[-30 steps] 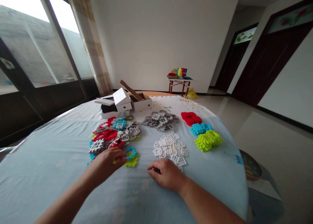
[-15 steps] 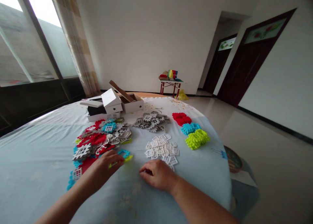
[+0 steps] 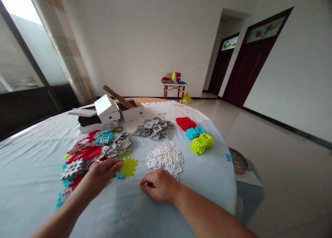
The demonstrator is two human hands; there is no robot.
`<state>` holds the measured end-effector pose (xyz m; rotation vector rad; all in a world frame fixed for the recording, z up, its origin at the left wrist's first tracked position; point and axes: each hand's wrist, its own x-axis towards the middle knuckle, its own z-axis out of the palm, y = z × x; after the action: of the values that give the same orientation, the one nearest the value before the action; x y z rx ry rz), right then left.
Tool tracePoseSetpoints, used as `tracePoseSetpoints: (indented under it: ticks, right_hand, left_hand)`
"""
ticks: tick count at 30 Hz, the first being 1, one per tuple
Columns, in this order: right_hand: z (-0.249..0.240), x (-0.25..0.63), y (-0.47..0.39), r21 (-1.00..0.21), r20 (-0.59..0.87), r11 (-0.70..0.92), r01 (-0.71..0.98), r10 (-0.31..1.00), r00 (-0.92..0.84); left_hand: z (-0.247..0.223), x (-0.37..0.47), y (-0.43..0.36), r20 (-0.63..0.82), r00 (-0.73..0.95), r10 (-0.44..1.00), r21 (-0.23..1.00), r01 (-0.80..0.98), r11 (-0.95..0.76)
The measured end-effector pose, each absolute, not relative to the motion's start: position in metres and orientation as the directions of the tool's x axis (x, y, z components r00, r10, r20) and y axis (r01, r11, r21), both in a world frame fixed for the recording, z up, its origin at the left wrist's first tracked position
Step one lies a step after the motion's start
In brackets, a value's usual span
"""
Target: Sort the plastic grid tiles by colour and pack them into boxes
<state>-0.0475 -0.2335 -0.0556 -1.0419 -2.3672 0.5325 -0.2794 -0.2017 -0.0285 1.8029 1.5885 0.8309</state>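
My left hand [image 3: 105, 172] pinches a lime-green toothed plastic building tile [image 3: 129, 167] by its left edge, its flat face turned up. A bit of a blue piece [image 3: 119, 176] shows below that tile. Left of and behind this hand spreads a mixed pile [image 3: 89, 151] of red, blue, grey and white pieces. My right hand [image 3: 162, 186] rests on the tablecloth with its fingers curled in, and I see nothing in them. Just beyond it lies a heap of white window-frame pieces [image 3: 163, 156].
Grey tiles [image 3: 154, 128] form a heap further back. Stacks of red [image 3: 185, 123], blue [image 3: 194, 133] and lime-green tiles [image 3: 202, 144] line the right side. Open white boxes [image 3: 106, 109] stand at the back left. The round table's cloth-covered edge [image 3: 234, 193] curves along the right.
My left hand has picked up the lime-green tile and turned its face into view. My right hand keeps its curled pose on the table. The whole view has shifted slightly to the right.
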Motion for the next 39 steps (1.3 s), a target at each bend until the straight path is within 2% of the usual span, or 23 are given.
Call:
tracePoseSetpoints:
  ticks: [3,8,12,15,18,21,25,29,33,39]
  right_hand:
    - [-0.056,-0.048,-0.234,-0.524,0.291,0.645,0.557,0.75,-0.594]
    - [-0.057,-0.047,-0.233,-0.542,0.281,0.644,0.54,0.745,-0.605]
    - [-0.056,-0.046,-0.232,-0.544,0.27,0.636,0.547,0.75,-0.604]
    - [-0.054,-0.046,-0.232,-0.526,0.269,0.645,0.554,0.745,-0.611]
    - [-0.053,-0.046,-0.231,-0.506,0.259,0.651,0.566,0.74,-0.621]
    - [-0.052,-0.047,-0.23,-0.493,0.223,0.639,0.591,0.749,-0.624]
    - [-0.048,-0.047,-0.229,-0.493,0.167,0.598,0.631,0.777,-0.606]
    - [-0.048,-0.047,-0.228,-0.496,0.139,0.585,0.641,0.783,-0.606]
    - [-0.052,-0.046,-0.228,-0.506,0.189,0.6,0.619,0.778,-0.599]
    - [-0.049,-0.046,-0.229,-0.502,0.186,0.607,0.616,0.771,-0.609]
  left_hand:
    - [-0.034,-0.272,-0.203,0.057,0.171,0.984,0.679,0.716,-0.164]
    - [-0.03,-0.273,-0.209,0.092,0.246,0.965,0.424,0.867,-0.262]
    - [-0.023,-0.277,-0.207,0.156,0.394,0.906,0.31,0.851,-0.423]
    - [-0.026,-0.277,-0.202,0.1,0.507,0.856,0.228,0.826,-0.516]
    - [-0.031,-0.274,-0.195,0.033,0.526,0.85,0.16,0.836,-0.524]
    - [-0.028,-0.268,-0.185,0.051,0.533,0.845,0.127,0.835,-0.535]
    - [-0.013,-0.25,-0.17,0.079,0.536,0.84,0.164,0.825,-0.542]
    - [-0.003,-0.231,-0.161,-0.055,0.565,0.823,0.122,0.822,-0.556]
    - [-0.006,-0.232,-0.159,-0.203,0.574,0.794,0.066,0.817,-0.573]
    - [-0.011,-0.246,-0.167,-0.24,0.595,0.767,0.063,0.798,-0.599]
